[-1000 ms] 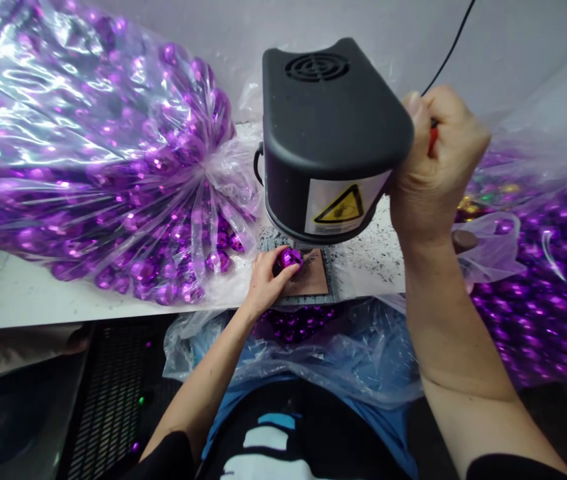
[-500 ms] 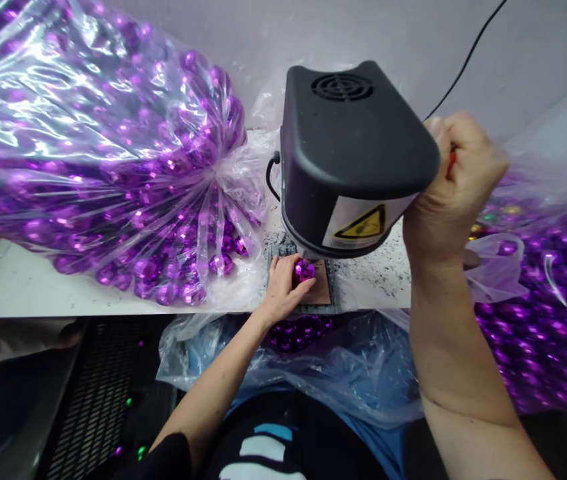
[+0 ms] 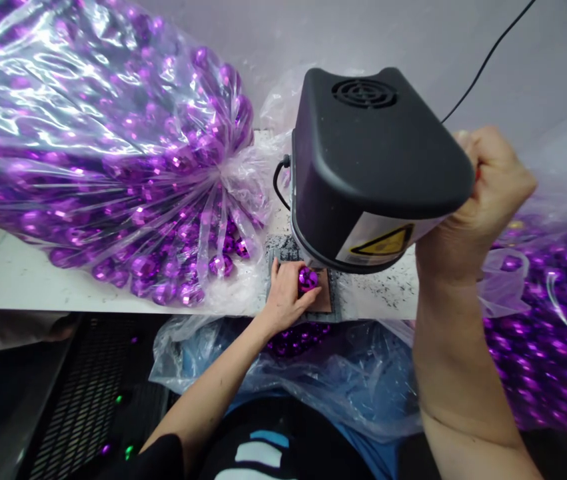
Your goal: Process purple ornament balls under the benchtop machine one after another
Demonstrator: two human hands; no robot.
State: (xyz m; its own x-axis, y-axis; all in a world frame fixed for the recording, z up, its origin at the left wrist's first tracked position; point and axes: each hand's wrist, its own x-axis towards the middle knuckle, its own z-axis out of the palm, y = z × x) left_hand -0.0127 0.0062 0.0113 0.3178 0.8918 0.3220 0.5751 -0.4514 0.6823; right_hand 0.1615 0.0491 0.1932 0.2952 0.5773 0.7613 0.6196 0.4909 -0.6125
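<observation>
Within the left hand (image 3: 286,297), thumb and fingers clamped round its sides, a shiny purple ball (image 3: 308,280) sits above a brown pad (image 3: 324,303); whether the two touch is hard to tell from this angle. It looks light, stiff and thin-walled, slick enough to slip or roll under the fingertips, and probably easy to dent or scratch. A gentle pinch low round its middle should suit it, keeping the top clear. Up and right of that hand looms a black machine (image 3: 383,167), with the right hand (image 3: 496,180) closed in a fist at its side, apparently round a mostly hidden red handle (image 3: 478,175). Farther left of the left hand, a tied clear bag (image 3: 113,173) of similar balls lies on the desk (image 3: 23,273).
</observation>
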